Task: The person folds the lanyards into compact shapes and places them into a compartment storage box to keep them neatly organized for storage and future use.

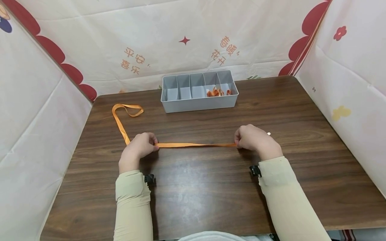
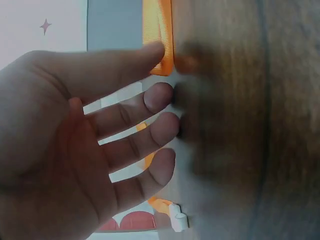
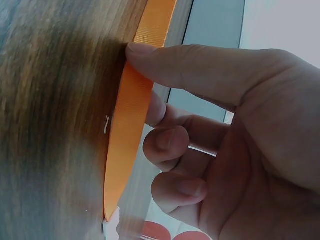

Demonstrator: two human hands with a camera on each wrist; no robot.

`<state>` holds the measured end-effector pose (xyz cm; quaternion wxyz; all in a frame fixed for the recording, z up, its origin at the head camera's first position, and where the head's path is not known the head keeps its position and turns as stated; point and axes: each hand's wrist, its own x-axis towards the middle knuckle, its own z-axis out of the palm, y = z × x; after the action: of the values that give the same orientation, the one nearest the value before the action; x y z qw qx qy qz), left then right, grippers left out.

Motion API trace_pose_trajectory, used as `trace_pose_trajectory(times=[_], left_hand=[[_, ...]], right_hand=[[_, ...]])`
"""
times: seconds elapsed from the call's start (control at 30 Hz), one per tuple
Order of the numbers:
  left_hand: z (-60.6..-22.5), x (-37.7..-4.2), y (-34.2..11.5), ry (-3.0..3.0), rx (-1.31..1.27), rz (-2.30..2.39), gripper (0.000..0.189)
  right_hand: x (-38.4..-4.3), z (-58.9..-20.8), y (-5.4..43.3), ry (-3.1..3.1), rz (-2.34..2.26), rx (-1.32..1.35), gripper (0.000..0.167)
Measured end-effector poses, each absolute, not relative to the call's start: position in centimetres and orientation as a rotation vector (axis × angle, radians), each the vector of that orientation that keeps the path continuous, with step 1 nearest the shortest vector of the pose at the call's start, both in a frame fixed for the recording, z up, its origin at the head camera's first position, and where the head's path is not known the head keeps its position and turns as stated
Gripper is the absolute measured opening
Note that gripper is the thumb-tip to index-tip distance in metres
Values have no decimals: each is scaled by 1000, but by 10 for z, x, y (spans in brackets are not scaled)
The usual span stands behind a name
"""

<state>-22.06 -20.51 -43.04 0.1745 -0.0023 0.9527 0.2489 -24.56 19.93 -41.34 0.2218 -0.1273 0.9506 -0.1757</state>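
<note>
A long orange ribbon (image 1: 193, 145) with a ribbed weave runs straight between both hands, low over the brown table. My left hand (image 1: 140, 144) pinches it by thumb and fingers, the thumb lying on the ribbon (image 2: 159, 30) near a fold; the other fingers are spread and bent. Past that hand the ribbon goes up the table to the back left and ends in a loose loop. My right hand (image 1: 256, 139) pinches the other end, thumb on the ribbon (image 3: 130, 125) and lower fingers curled. A white tip (image 3: 112, 225) sits at the end beyond it.
At the back of the table (image 1: 187, 187) stands a grey divided box (image 1: 199, 104); its two right compartments hold small orange pieces (image 1: 214, 92). In the left wrist view a white piece (image 2: 177, 217) adjoins orange ribbon. Printed white cloth (image 1: 169, 36) hangs behind and at both sides.
</note>
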Motion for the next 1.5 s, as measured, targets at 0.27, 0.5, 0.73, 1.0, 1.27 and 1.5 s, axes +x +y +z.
trace_pose_trajectory(times=[0.27, 0.5, 0.73, 1.0, 1.27, 1.5], left_hand=[[-436, -223, -201, 2718, 77, 711, 23], [-435, -222, -206, 2695, 101, 820, 15], [-432, -222, -214, 2619, 65, 927, 13], [-434, -222, -211, 2683, 76, 807, 20], [-437, -224, -208, 2677, 120, 807, 18], [-442, -223, -207, 2715, 130, 788, 4]], right_hand=[[-247, -413, 198, 2611, -482, -368, 15], [-247, -417, 184, 2629, -463, -434, 17], [-249, -421, 178, 2626, -490, -469, 23], [-249, -420, 175, 2615, -470, -424, 17], [-249, -421, 155, 2595, -458, -505, 21], [-249, -424, 125, 2578, -422, -600, 30]])
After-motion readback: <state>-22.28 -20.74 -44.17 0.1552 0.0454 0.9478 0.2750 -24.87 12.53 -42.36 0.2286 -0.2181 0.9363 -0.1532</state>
